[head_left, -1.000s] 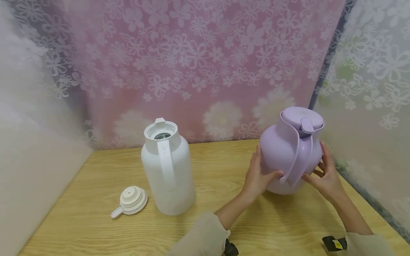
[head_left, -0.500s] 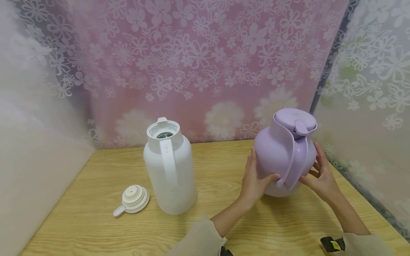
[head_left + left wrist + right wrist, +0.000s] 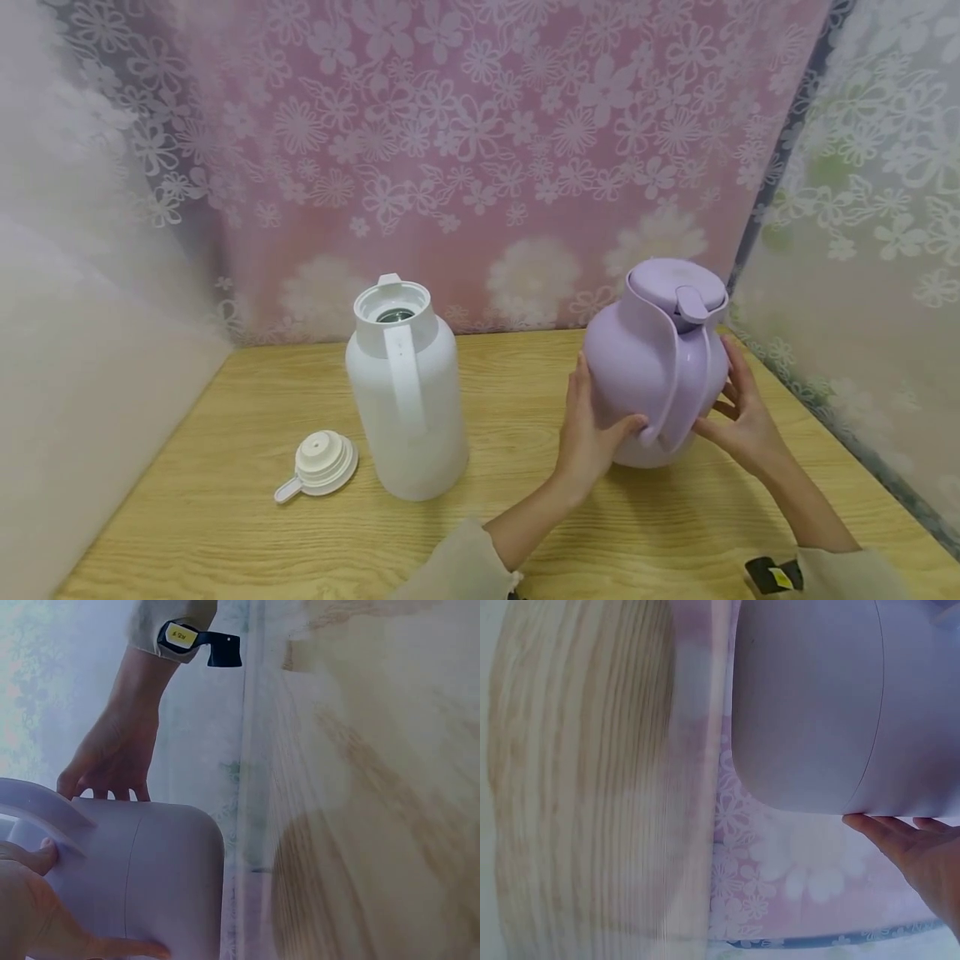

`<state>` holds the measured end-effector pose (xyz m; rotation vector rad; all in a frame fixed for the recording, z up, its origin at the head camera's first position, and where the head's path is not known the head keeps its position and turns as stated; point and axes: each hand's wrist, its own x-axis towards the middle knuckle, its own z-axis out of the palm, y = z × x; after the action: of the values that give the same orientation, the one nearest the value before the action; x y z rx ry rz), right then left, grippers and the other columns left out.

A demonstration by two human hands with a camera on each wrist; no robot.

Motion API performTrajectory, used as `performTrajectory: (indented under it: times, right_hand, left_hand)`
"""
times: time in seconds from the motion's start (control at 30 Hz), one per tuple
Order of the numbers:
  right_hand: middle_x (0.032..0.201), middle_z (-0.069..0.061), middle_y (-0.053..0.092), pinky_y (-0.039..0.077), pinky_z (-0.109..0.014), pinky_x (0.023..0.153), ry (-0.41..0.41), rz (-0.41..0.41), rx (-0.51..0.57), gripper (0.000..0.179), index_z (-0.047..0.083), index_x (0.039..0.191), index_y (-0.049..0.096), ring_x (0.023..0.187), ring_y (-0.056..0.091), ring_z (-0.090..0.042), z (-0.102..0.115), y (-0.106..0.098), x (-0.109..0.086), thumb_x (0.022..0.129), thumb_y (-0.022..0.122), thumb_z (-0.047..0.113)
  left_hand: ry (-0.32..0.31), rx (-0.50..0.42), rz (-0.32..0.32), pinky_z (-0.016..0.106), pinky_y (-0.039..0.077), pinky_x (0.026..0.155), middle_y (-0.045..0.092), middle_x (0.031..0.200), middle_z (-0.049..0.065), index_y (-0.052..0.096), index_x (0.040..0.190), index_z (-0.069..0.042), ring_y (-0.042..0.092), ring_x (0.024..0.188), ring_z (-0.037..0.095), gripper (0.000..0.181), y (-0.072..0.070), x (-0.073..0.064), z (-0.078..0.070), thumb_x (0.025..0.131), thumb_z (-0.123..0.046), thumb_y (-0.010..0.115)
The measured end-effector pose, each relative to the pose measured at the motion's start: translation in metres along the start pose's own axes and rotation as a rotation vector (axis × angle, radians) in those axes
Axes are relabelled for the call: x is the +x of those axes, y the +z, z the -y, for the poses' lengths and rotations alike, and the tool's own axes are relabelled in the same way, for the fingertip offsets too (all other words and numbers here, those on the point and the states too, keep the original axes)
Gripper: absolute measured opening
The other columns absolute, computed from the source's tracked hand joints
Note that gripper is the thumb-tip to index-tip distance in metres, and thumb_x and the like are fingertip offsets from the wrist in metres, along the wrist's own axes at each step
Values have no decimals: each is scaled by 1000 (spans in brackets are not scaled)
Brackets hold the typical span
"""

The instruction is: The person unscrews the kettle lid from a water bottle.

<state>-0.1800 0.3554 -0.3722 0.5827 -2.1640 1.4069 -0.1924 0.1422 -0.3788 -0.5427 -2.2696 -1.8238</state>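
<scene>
A purple thermos jug [image 3: 645, 375] with its lid on is held between both hands, its handle facing me. My left hand [image 3: 588, 433] grips its left side, fingers along the body and thumb beside the foot of the handle. On the other side my right hand [image 3: 750, 421] holds it, thumb near the handle's lower end. In the left wrist view a gap shows between the jug's base [image 3: 214, 877] and the table. Fingertips of the right hand [image 3: 919, 851] press its side in the right wrist view.
A white thermos jug [image 3: 408, 408] stands upright with its mouth uncovered, left of the purple one. Its cream stopper lid [image 3: 324, 463] lies on the wooden table [image 3: 217, 517] to the left. A pink flowered curtain [image 3: 465, 167] hangs behind, with pale sheets on both sides.
Both hands have carried the purple jug leftward, a little closer to the white one. The grip stays the same. The whole head view has shifted slightly.
</scene>
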Motion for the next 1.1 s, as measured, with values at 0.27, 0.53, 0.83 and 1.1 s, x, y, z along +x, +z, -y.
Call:
performTrajectory:
  times: [0.27, 0.53, 0.83, 1.1]
  right_hand:
    - [143, 5, 22, 37, -10, 82, 8, 13, -15, 113, 20, 149, 7, 114, 37, 2, 0, 10, 2, 63, 62, -28]
    - [144, 6, 21, 37, -11, 83, -14, 31, 16, 111, 16, 149, 7, 115, 37, 0, 0, 19, 2, 62, 62, -30]
    - [143, 9, 22, 37, -11, 83, -24, 46, -7, 111, 13, 148, 7, 115, 37, 1, 0, 27, 3, 62, 63, -29]
    - [139, 12, 25, 37, -11, 82, -17, 62, -9, 111, 13, 148, 8, 113, 38, 1, 0, 35, 6, 61, 65, -27]
  left_hand:
    - [12, 7, -38, 53, 30, 97, 19, 148, 13, 10, 149, -21, 30, 127, 35, 101, -7, -4, 4, 73, -34, 75]
    - [-11, -16, -44, 52, 27, 99, 16, 149, 14, 9, 149, -22, 24, 130, 36, 101, -15, -10, 7, 73, -34, 75]
    - [-51, -27, -43, 53, 25, 99, 12, 149, 15, 7, 149, -25, 20, 131, 37, 100, -22, -16, 8, 74, -35, 73]
    - [-50, -41, -59, 51, 24, 100, 11, 150, 14, 4, 149, -25, 19, 131, 35, 101, -28, -19, 12, 75, -36, 72]
